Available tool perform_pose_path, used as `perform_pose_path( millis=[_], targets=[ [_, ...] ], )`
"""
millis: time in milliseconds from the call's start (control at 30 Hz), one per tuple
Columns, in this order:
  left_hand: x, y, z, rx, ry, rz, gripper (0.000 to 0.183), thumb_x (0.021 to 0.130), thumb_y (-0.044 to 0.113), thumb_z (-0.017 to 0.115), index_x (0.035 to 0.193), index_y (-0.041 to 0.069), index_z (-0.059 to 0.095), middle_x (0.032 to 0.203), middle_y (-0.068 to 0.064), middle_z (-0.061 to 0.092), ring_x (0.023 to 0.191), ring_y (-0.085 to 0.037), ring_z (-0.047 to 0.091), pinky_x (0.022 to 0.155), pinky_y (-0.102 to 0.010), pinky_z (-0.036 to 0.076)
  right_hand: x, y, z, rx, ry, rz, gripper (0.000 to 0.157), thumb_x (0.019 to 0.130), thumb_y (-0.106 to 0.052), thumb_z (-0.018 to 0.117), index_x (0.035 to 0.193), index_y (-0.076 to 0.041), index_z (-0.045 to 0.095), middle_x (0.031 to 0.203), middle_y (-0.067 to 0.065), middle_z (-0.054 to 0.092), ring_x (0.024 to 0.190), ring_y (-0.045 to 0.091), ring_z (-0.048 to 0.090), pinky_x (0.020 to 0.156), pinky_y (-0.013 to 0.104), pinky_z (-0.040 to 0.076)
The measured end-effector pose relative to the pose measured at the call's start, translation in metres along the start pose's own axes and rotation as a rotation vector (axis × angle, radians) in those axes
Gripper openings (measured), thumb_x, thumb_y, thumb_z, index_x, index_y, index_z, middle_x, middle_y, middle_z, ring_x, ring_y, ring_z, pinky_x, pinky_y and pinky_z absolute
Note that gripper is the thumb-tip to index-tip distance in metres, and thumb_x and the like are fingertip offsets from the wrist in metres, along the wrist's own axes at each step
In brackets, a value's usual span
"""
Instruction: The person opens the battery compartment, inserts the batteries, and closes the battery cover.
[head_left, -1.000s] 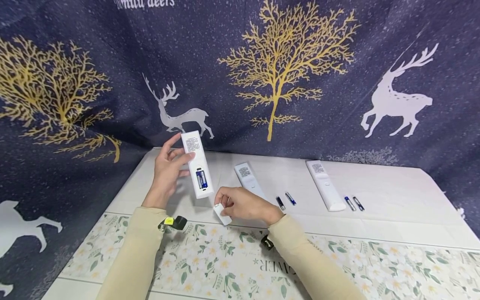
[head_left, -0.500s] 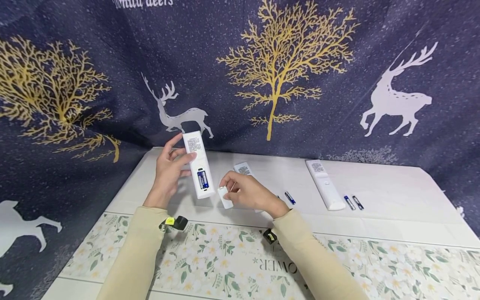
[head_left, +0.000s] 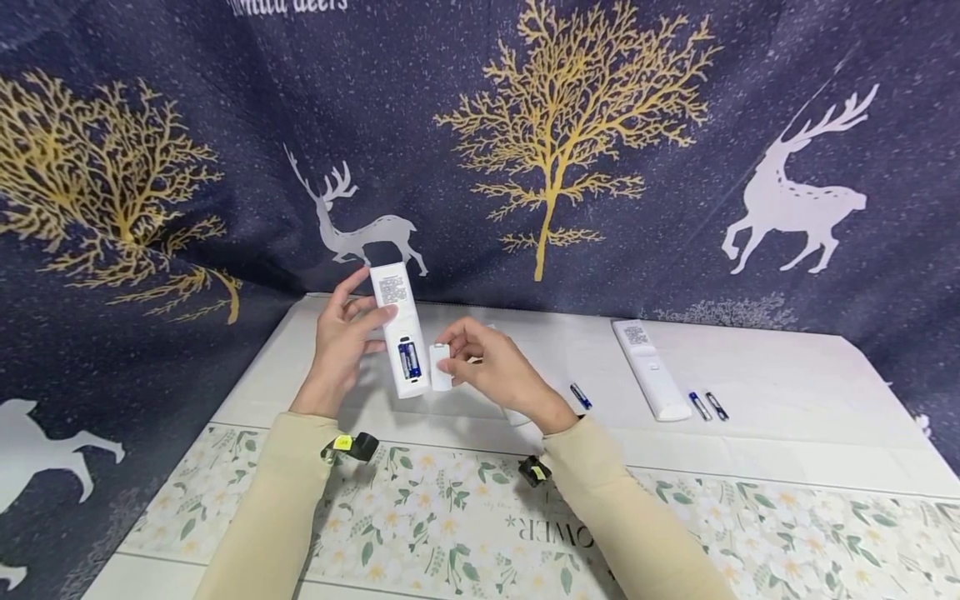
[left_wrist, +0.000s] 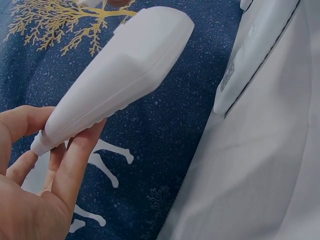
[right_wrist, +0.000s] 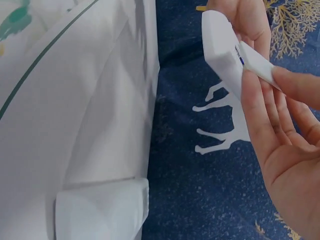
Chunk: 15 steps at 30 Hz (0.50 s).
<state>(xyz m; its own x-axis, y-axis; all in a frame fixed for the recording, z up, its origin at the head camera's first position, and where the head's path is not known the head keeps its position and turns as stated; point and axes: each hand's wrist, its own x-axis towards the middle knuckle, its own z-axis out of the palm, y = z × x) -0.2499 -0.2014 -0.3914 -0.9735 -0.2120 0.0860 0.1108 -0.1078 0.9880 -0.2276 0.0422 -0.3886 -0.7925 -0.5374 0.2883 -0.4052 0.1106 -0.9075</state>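
Observation:
My left hand [head_left: 339, 350] grips a white remote control [head_left: 392, 310] by its upper part, thumb across the back. The remote is held up over the table, its back toward the head camera. Two blue batteries [head_left: 409, 361] lie side by side in its uncovered battery compartment. Between thumb and fingers, my right hand [head_left: 495, 367] pinches a small white battery cover [head_left: 440, 369], upright right beside the compartment. In the right wrist view the cover [right_wrist: 258, 65] stands at an angle close to the remote's back [right_wrist: 222, 52]. The left wrist view shows the remote's side [left_wrist: 120, 70].
A second white remote [head_left: 514, 416] lies on the table [head_left: 787, 367], mostly hidden behind my right hand. One loose battery [head_left: 581, 396] is near it. Farther right lies a third remote [head_left: 651, 371] with two batteries [head_left: 708, 406] beside it. A dark printed cloth [head_left: 645, 250] hangs behind.
My right hand has lifted the battery cover and turned it upright, bringing it next to the remote's battery compartment. The left hand with the remote has shifted slightly right.

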Motion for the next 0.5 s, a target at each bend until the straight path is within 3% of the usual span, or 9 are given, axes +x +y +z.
perform_pose_path(
  millis=[100,333,500],
  targets=[
    [0.0,0.0,0.001,0.003,0.0,-0.006,0.077,0.093,-0.002,0.076,0.159,0.026,0.05,0.113,-0.005,0.062,0.071,-0.015,0.071,0.054,-0.026,0.061,0.004,-0.002,0.005,0.01,0.045,-0.032,0.026,0.097,0.007,0.073,0.12,0.0,0.064,0.098,0.013,0.065,0.083,0.021,0.07,0.074,0.04,0.066],
    [-0.002,0.001,0.003,0.029,-0.003,-0.002,0.076,0.094,0.0,0.076,0.16,0.026,0.049,0.115,-0.005,0.062,0.077,-0.014,0.071,0.055,-0.025,0.061,0.01,-0.002,0.019,0.05,0.116,-0.077,0.024,0.097,0.007,0.073,0.12,0.002,0.065,0.095,0.014,0.067,0.082,0.03,0.071,0.075,0.05,0.066],
    [-0.002,0.002,0.003,0.031,-0.004,0.007,0.076,0.094,0.0,0.076,0.16,0.025,0.049,0.116,-0.006,0.062,0.076,-0.015,0.071,0.055,-0.025,0.061,0.011,-0.001,0.025,0.045,0.141,-0.082,0.023,0.099,0.008,0.069,0.121,0.003,0.066,0.097,0.016,0.068,0.083,0.032,0.073,0.077,0.048,0.066]
  ],
)
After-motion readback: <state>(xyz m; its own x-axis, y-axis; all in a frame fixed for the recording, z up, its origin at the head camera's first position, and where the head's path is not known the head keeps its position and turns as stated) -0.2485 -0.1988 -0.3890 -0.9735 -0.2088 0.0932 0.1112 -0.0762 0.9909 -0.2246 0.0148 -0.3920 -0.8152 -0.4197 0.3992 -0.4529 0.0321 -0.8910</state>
